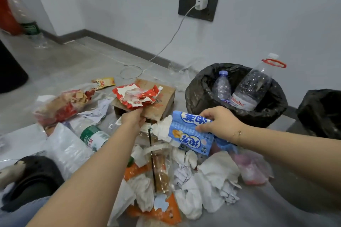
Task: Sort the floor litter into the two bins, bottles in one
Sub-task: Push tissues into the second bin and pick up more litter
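1. The nearer bin point(201, 97), lined with a black bag, stands just beyond the litter pile and already holds two clear bottles: a large jug point(252, 86) with a red handle ring leaning on the rim, and a small water bottle point(221, 86) upright beside it. I judge this to be the bottle bin.
2. The second bin point(321, 112), also black-lined, stands to its right at the frame edge; what it holds is hidden. It is presumably meant for non-bottle litter.
3. The cardboard box point(156, 96) lies flat behind the pile, with red wrappers point(136, 96) heaped on top.
4. A green-labelled bottle point(94, 135) lies on its side in the litter on the left, not yet sorted.
5. The blue snack packet point(190, 134) is lifted off the pile, just in front of the bottle bin.
6. The right hand point(219, 121) pinches that packet at its upper edge, fingers curled over it.
7. The left hand point(133, 118) reaches to the front edge of the box under the wrappers; I cannot tell whether it grips anything.

Step in hand: clearing wrappers. The next move likely calls for carrying the packet past the bottle bin to the second bin.
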Available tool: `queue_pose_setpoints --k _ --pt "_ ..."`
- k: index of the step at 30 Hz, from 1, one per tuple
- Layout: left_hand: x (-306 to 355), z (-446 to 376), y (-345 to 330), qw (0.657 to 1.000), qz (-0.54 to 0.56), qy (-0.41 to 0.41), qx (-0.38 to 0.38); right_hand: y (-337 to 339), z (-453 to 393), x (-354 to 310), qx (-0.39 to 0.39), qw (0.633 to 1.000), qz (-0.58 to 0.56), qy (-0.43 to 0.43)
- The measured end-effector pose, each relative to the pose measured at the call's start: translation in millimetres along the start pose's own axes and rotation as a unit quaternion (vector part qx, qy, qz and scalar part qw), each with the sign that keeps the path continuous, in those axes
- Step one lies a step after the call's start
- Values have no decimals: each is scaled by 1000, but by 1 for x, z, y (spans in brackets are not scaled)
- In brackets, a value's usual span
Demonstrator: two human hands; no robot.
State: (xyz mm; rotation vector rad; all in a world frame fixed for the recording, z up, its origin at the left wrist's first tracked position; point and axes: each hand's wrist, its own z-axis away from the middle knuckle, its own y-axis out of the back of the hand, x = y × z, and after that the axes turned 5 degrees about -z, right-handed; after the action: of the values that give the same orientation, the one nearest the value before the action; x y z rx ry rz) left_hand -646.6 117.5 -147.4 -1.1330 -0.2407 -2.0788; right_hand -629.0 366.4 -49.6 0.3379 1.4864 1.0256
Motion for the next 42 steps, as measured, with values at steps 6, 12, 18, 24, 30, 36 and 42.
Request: queue_pose_setpoints --k 6,12,18,24,30,36,42 --pt "3 1 -14 996 42 -50 -57 15 4 13 23 999 -26 -4" --pt "42 24 -25 980 146 -66 -117 34 31 22 42 997 -58 -20" --pt "66 55 -24 958 -143 -242 -66 52 60 20 76 992 -103 -18" --pt "62 97 -4 823 -383 -419 -3 73 78 20 117 983 -143 -10" --pt "37 152 3 635 -517 -571 -57 93 103 18 140 980 -141 1" --pt "-5 178 11 486 -501 -713 -72 122 134 25 202 969 -137 35" --pt "-36 178 19 396 -483 -774 -102 125 159 25 168 974 -126 84"
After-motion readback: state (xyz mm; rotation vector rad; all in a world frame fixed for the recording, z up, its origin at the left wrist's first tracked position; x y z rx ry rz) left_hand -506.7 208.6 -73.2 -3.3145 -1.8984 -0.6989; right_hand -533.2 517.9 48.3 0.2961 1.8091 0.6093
